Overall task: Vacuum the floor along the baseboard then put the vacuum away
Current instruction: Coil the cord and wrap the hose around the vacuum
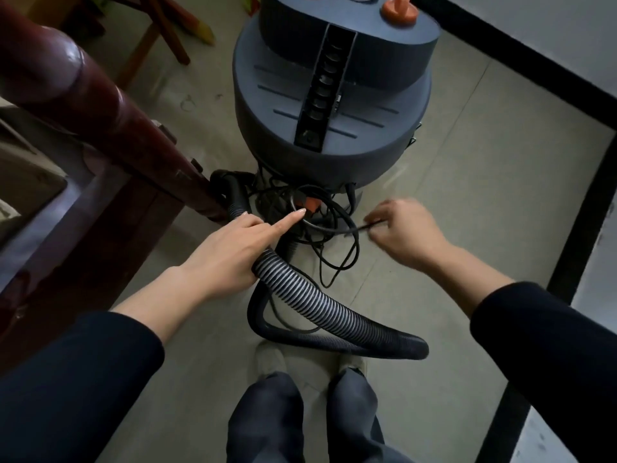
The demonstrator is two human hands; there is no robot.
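Observation:
A dark grey canister vacuum (334,105) with orange knobs stands on the tiled floor ahead of me. Its black ribbed hose (310,302) loops across the floor in front of my feet. My left hand (230,252) grips the hose near the vacuum's base, index finger stretched out toward the tangle. A thin black power cord (337,242) lies coiled in a heap at the base, with an orange part showing among it. My right hand (404,228) pinches a strand of that cord and holds it off to the right.
A dark red wooden post and frame (100,115) slant along the left, close to the hose. A black baseboard (581,228) runs along the white wall on the right and at the back. Wooden chair legs (167,31) stand at the far left.

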